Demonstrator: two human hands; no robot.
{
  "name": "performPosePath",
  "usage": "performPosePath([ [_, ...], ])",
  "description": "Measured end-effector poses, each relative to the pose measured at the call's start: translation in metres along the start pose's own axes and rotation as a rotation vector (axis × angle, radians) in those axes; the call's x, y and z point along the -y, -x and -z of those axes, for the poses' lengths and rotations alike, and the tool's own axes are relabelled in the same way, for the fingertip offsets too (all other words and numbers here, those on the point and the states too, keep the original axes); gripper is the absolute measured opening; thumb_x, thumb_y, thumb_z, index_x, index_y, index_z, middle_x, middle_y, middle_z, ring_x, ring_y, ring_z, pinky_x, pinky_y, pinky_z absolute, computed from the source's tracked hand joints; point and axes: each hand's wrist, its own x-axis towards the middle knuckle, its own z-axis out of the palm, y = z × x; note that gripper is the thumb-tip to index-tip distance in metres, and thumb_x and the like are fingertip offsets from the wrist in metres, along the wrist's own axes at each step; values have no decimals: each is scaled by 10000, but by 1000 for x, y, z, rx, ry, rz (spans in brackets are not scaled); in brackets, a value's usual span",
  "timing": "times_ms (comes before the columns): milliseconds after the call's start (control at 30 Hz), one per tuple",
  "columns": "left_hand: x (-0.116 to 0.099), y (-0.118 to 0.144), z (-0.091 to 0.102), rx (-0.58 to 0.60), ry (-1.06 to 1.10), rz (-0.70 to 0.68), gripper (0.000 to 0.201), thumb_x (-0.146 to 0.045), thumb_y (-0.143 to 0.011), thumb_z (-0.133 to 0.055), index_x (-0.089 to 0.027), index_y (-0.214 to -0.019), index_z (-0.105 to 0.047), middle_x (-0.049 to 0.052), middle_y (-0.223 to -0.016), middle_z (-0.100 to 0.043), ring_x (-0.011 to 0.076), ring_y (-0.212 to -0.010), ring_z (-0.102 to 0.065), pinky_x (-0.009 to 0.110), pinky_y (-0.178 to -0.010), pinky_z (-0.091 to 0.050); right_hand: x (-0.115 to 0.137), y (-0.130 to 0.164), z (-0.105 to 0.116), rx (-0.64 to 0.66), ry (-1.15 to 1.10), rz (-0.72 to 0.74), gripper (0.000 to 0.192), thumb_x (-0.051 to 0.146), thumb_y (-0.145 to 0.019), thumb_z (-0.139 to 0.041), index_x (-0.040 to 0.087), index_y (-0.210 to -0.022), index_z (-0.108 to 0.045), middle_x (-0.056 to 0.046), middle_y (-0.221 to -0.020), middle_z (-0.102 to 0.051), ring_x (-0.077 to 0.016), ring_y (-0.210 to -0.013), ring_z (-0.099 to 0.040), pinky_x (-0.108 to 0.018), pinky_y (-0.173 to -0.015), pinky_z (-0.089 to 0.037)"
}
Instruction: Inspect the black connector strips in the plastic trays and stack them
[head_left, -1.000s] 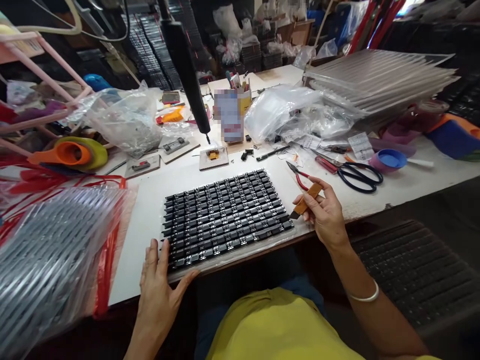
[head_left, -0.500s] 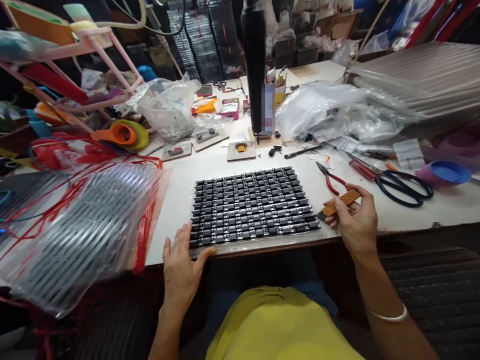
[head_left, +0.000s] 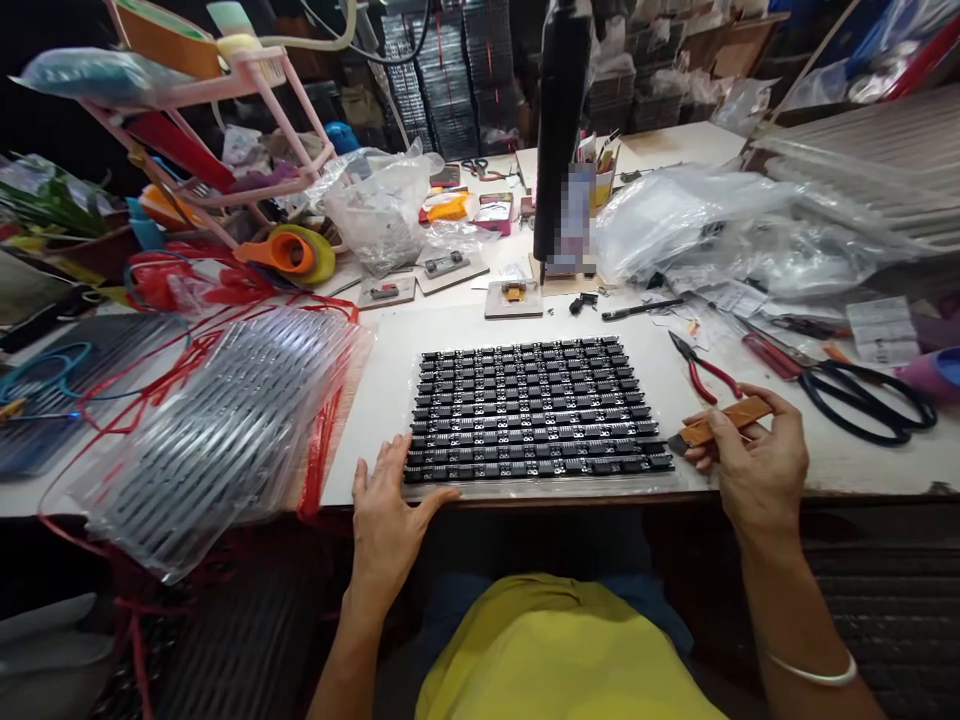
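Observation:
In front of me a clear plastic tray (head_left: 540, 488) lies on the white table, filled with rows of small black electronic parts (head_left: 536, 410). My left hand (head_left: 394, 515) rests at its front left corner, fingers spread, thumb along the front edge. My right hand (head_left: 761, 465) is closed round a flat tool with an orange-brown handle (head_left: 727, 420) and a short dark blade-like tip. That tip points left, close to the tray's front right corner; whether it touches a part, I cannot tell. Red-handled pliers (head_left: 703, 370) lie just beyond my right hand.
Large dark-handled scissors (head_left: 866, 400) lie to the right. At left is a plastic-wrapped stack of trays (head_left: 217, 430) with red ties. A black upright tool (head_left: 559, 140) hangs above small fixture boards (head_left: 514, 300). Clear plastic bags (head_left: 690, 220) and a pink rack (head_left: 262, 110) stand farther back.
The view has swung slightly left, so everything appears farther right. Both hands keep about the same places at the tray, and the tool stays in my right hand.

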Motion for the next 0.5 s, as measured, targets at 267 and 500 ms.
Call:
performPosePath([
  [267, 0, 0, 2, -3, -6, -7, 775, -581, -769, -608, -159, -1381, -390, 147, -1348, -550, 305, -1303, -453, 531, -1121, -252, 1, -2, -1, -42, 34, -6, 555, 353, -695, -733, 233, -1160, -455, -22, -702, -661, -162, -391, -557, -259, -326, -422],
  [500, -2, 0, 6, 23, 4, 5, 820, -532, -754, -655, -194, -1426, -328, 147, -1380, -519, 322, -1318, -428, 564, -1112, -266, 2, -2, -2, -53, 37, -34, 576, 389, -668, -754, 243, -1141, -460, -29, -701, -660, -161, -395, -553, -260, -328, -420],
])
